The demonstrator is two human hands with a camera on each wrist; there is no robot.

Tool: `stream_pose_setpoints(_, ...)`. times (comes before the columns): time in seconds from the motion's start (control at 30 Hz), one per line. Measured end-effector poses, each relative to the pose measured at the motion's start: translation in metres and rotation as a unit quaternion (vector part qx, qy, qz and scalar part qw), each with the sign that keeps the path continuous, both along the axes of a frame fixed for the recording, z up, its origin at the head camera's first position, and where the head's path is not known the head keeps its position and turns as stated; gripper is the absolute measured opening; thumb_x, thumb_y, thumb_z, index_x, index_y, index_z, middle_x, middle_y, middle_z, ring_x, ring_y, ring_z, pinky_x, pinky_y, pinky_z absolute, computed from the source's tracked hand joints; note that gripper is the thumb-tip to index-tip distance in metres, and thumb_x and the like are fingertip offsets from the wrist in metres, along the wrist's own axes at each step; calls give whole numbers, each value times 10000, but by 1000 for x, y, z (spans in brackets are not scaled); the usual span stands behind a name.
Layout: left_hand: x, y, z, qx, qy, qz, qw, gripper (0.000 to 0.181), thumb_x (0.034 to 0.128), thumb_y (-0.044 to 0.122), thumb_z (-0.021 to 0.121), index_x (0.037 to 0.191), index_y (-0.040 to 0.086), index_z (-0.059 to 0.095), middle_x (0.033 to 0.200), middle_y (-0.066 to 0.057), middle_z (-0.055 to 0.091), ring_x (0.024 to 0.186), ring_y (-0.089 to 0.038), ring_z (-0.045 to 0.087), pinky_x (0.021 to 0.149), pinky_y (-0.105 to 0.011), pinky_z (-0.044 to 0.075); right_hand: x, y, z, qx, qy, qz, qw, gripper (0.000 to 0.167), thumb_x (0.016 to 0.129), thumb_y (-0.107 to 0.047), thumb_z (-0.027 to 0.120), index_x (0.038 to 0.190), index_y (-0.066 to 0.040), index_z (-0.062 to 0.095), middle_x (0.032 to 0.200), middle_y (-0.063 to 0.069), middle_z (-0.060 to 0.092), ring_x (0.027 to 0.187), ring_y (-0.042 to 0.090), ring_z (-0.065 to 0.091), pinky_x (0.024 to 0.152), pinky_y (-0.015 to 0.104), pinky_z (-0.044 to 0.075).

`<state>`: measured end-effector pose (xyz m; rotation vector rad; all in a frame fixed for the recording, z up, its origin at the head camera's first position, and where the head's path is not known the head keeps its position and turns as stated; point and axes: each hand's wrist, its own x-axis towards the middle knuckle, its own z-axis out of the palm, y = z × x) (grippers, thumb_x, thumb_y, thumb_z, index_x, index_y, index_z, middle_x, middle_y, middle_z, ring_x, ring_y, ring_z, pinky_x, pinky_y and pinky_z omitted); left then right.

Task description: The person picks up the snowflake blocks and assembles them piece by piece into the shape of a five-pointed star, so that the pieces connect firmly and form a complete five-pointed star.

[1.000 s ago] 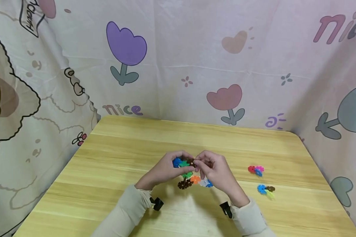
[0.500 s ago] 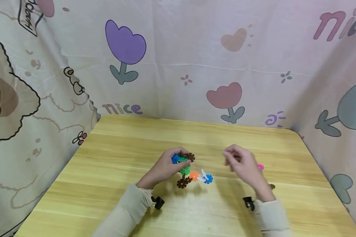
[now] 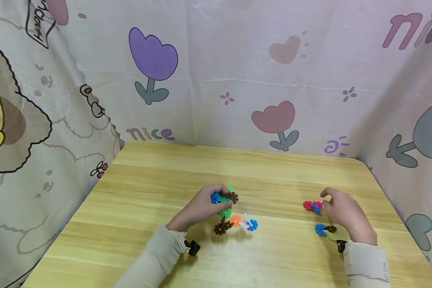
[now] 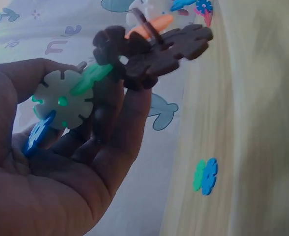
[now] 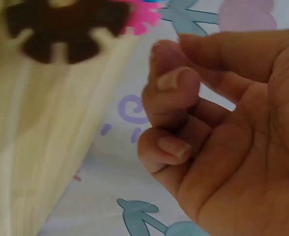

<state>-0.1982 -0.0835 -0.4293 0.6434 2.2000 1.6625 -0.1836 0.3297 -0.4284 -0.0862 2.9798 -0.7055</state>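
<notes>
My left hand (image 3: 199,205) holds a joined chain of notched plastic snowflake discs between thumb and fingers. Its blue disc (image 3: 215,197) and green disc (image 3: 225,213) lie at the hand, and a brown disc (image 3: 233,197) sticks out past the fingertips. Lower in the chain come brown discs (image 3: 220,229), an orange disc (image 3: 235,220), a whitish one and a blue one (image 3: 252,225). To the right, my right hand (image 3: 347,211) hovers beside a red, pink and blue disc cluster (image 3: 313,206). Its fingers bend loosely around nothing, as the right wrist view shows.
A second cluster of blue, brown and yellow-green discs (image 3: 320,229) lies on the wooden table (image 3: 158,168), just nearer than the first. In the left wrist view, a green and blue disc pair (image 4: 206,176) appears. Printed cloth (image 3: 216,60) hangs behind the table.
My right hand has left the chain's brown disc and moved right to the small clusters. The left hand stays in place with the chain.
</notes>
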Motion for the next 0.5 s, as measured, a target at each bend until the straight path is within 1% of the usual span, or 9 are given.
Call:
stream_pose_setpoints(0.07, 1, 2, -3, -98, 16, -144, 9998, 95, 1000, 148, 709, 1060, 79, 686, 1078, -63, 642, 905, -188, 603, 716, -267, 558, -1, 0, -5, 102, -174, 87, 9998, 249, 988, -16, 568, 1223, 58, 604, 706, 44, 564, 552, 189, 492, 489, 337, 406)
stream_pose_setpoints(0.13, 2, 4, -6, -166, 68, -269, 9995, 91, 1001, 142, 708, 1049, 69, 685, 1091, -60, 641, 936, -187, 591, 740, -264, 541, -3, -3, -10, 264, -99, 167, 9995, 216, 969, -8, 594, 1175, 37, 641, 685, 30, 559, 546, 191, 478, 484, 338, 393)
stream_pose_setpoints(0.2, 3, 5, -7, -204, 118, -333, 9992, 71, 1003, 132, 704, 1034, 72, 682, 1096, -52, 641, 956, -183, 589, 761, -266, 534, -5, -7, -12, 482, 0, 181, 9987, 173, 954, -12, 622, 1116, 7, 681, 686, 28, 572, 552, 198, 480, 491, 346, 391)
stream_pose_setpoints(0.27, 3, 7, -8, -193, 139, -361, 9991, 74, 1005, 131, 701, 1026, 65, 677, 1101, -57, 639, 964, -185, 586, 771, -268, 527, -7, -10, -12, 646, 86, 200, 9977, 127, 936, -18, 651, 1050, -21, 706, 717, 31, 601, 572, 208, 489, 497, 351, 398)
stream_pose_setpoints(0.37, 3, 7, -7, -203, 158, -338, 9991, 72, 1008, 136, 697, 1019, 69, 674, 1108, -54, 640, 972, -187, 583, 780, -277, 523, -9, -13, -13, 733, 110, 207, 9970, 74, 921, -37, 685, 987, -52, 714, 751, 39, 620, 588, 218, 504, 497, 360, 412)
stream_pose_setpoints(0.5, 2, 6, -7, -224, 166, -321, 9991, 77, 1010, 139, 695, 1021, 66, 671, 1086, -53, 638, 956, -189, 573, 782, -283, 515, -11, -19, -13, 662, 126, 244, 9974, 36, 928, -62, 683, 962, -50, 683, 736, 31, 599, 579, 210, 497, 487, 350, 399)
